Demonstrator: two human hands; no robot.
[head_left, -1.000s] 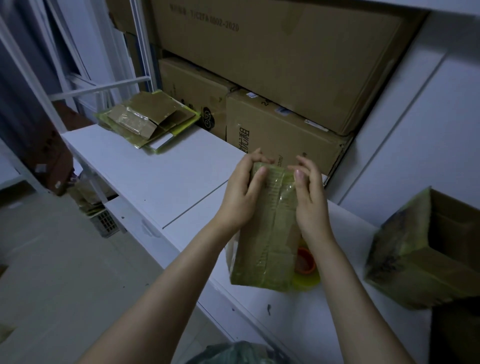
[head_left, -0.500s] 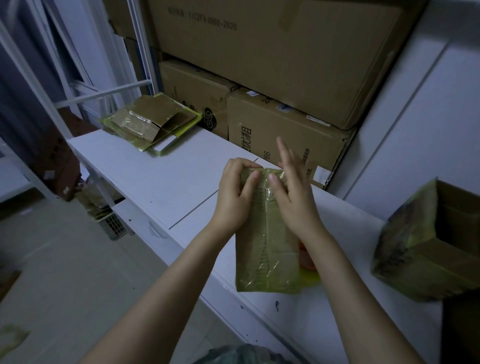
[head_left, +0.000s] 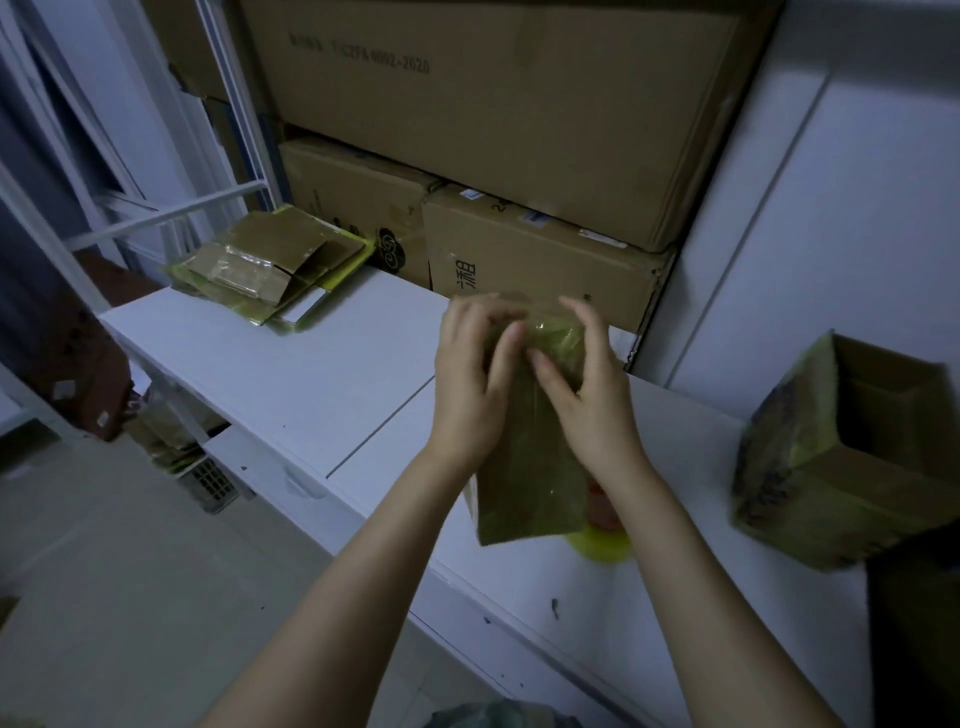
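Observation:
A flattened cardboard box covered in yellow-green tape (head_left: 527, 483) stands on end on the white table (head_left: 291, 374). My left hand (head_left: 475, 384) grips its upper left edge, thumb on the near face. My right hand (head_left: 589, 395) grips the upper right edge, thumb and fingers curled over the top. The hands hide most of the top flaps. Behind the box, a roll of yellow tape (head_left: 602, 540) with a reddish core lies on the table, mostly hidden.
A pile of flattened taped boxes (head_left: 270, 265) lies at the table's far left corner. Large cardboard cartons (head_left: 519, 104) are stacked against the back. An open taped box (head_left: 841, 447) lies on its side at the right. White shelf rails (head_left: 171, 213) stand at the left.
Both hands have shifted on the top of the box: the right hand's fingers, raised half a second ago, are now curled over the top edge. The box has stayed upright.

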